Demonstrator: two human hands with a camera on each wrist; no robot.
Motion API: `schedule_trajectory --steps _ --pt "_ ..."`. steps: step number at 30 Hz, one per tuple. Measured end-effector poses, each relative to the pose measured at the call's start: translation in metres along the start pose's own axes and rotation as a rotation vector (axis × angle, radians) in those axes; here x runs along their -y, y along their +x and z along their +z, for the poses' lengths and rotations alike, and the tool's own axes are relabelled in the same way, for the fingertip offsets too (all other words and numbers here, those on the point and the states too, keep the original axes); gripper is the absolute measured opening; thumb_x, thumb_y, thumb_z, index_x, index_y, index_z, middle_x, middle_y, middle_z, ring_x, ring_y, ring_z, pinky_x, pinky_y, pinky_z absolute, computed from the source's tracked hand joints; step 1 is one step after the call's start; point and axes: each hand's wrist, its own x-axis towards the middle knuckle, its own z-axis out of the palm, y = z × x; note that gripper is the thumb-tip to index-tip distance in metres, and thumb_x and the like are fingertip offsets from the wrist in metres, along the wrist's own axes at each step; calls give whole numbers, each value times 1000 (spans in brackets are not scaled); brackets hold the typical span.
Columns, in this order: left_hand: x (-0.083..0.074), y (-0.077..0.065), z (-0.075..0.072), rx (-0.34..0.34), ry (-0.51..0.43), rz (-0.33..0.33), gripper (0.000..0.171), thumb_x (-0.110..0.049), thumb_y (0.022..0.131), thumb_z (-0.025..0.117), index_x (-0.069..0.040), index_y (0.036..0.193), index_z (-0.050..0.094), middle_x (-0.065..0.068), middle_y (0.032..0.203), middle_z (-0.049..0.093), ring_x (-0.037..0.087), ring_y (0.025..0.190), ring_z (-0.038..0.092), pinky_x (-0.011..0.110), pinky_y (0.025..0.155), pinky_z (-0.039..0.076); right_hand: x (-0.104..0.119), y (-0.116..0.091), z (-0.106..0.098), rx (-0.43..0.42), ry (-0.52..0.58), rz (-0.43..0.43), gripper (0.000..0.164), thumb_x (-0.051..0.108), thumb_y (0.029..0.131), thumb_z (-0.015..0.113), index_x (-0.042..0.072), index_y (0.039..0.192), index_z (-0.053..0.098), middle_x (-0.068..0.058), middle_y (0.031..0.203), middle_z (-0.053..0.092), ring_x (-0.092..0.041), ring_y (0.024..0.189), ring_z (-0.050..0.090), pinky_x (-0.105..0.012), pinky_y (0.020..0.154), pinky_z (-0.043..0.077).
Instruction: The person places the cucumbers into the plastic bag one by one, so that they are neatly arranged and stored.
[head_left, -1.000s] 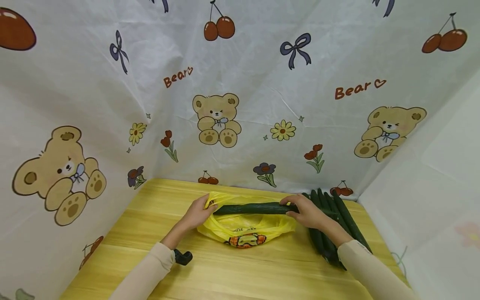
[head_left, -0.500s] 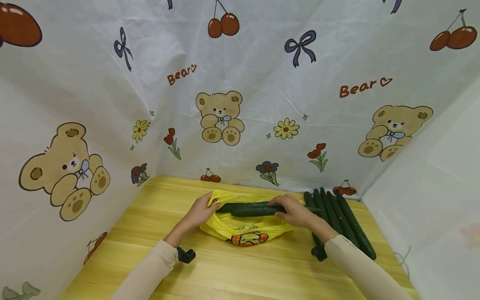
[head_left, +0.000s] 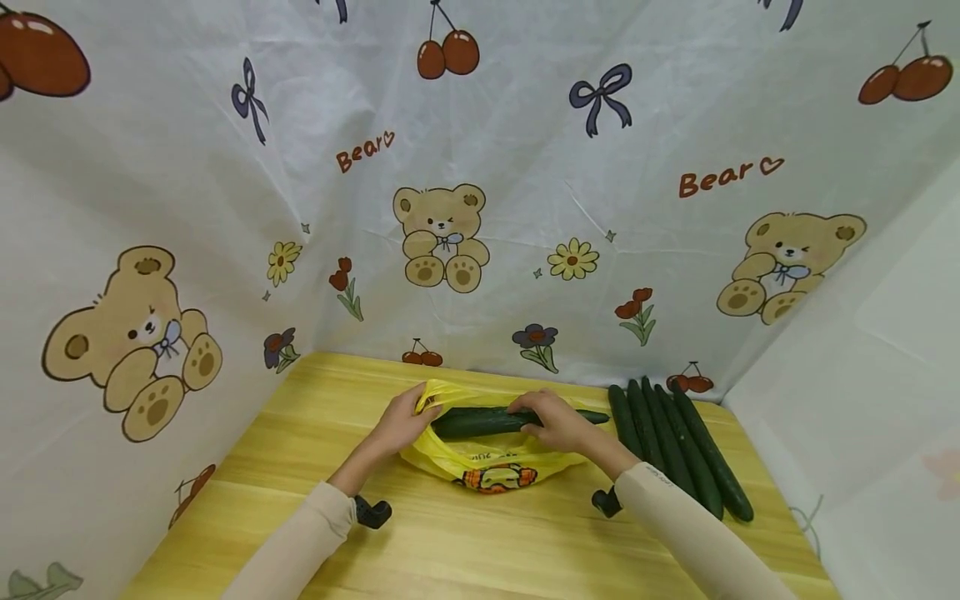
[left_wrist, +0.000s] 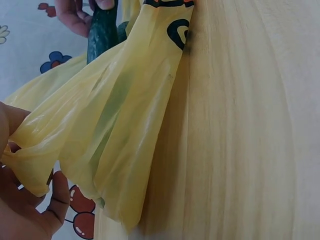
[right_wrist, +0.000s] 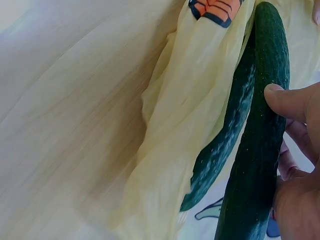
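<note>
A yellow plastic bag [head_left: 435, 458] with an orange print lies on the table, its mouth spread wide. My left hand [head_left: 401, 421] pinches the bag's left rim; in the left wrist view, thumb and fingers hold the thin yellow film. With my right hand [head_left: 557, 421] I grip a long dark green cucumber [head_left: 476, 423] lengthwise across the bag's mouth, its left end inside. In the right wrist view my thumb presses on this cucumber [right_wrist: 260, 135], and a second cucumber [right_wrist: 212, 155] lies beside it, within the bag.
Several more cucumbers [head_left: 693, 446] lie side by side at the table's right. A wooden-patterned table [head_left: 480, 550] stretches below my arms. White cloth [head_left: 510, 167] printed with bears and cherries hangs behind and at the sides. Black devices [head_left: 372, 512] sit at my wrists.
My right hand has moved left with the cucumber, bringing it farther into the bag, away from the cucumbers at right. My left hand keeps its hold on the rim.
</note>
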Motion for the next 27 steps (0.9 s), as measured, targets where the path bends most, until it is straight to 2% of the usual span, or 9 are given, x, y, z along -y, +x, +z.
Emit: schedule_trajectory --steps 2,5,8,11,13,17,18,22,27 --pt "2 -1 0 -4 -8 11 56 -26 111 63 -4 160 46 21 145 64 38 117 69 49 97 59 3 5 3 13 5 0 36 6 102 73 5 137 68 -11 137 73 -31 126 66 -55 112 49" --pt "3 -1 1 -6 -9 25 44 -24 111 62 -6 151 54 18 122 68 26 86 64 38 75 52 6 11 7 20 6 -6 36 5 102 73 5 138 68 -10 137 73 -31 127 67 -55 113 48" --pt "4 0 1 -23 7 28 45 -26 111 63 -7 151 55 15 127 69 22 94 68 34 79 54 8 15 8 23 16 -9 36 5 102 73 4 138 68 -11 138 72 -31 128 67 -57 116 46" --pt "3 1 1 -14 2 17 48 -27 111 62 -8 153 53 17 128 69 33 99 69 42 83 56 11 20 10 29 33 -5 37 4 102 73 5 138 68 -11 138 72 -31 129 67 -57 119 44" --pt "3 1 1 -12 -1 8 54 -27 111 62 -5 158 48 22 141 65 43 116 68 51 95 58 14 22 11 28 40 -6 37 3 101 73 4 138 68 -12 138 72 -32 129 67 -58 119 44" --pt "2 0 0 -21 23 -1 66 -28 111 62 2 164 37 27 167 44 48 154 44 64 121 42 20 28 14 36 42 -8 37 4 102 73 5 138 68 -10 138 72 -31 129 67 -55 117 46" --pt "2 -1 0 -24 29 -1 66 -28 111 62 1 164 37 26 168 43 47 155 43 63 123 41 21 30 15 39 40 -11 37 4 102 73 5 138 68 -10 139 72 -30 129 67 -55 117 46" --pt "1 0 -1 -20 22 12 56 -27 111 62 -4 160 46 21 150 62 41 132 64 57 109 52 27 35 18 50 31 -18 36 5 102 72 6 139 68 -8 139 72 -29 129 66 -54 117 46" --pt "0 -1 0 -20 14 14 56 -27 111 63 -3 160 47 21 147 63 39 125 67 54 103 56 27 37 21 71 5 -23 36 4 103 71 5 139 68 -9 139 72 -29 129 67 -56 121 43"
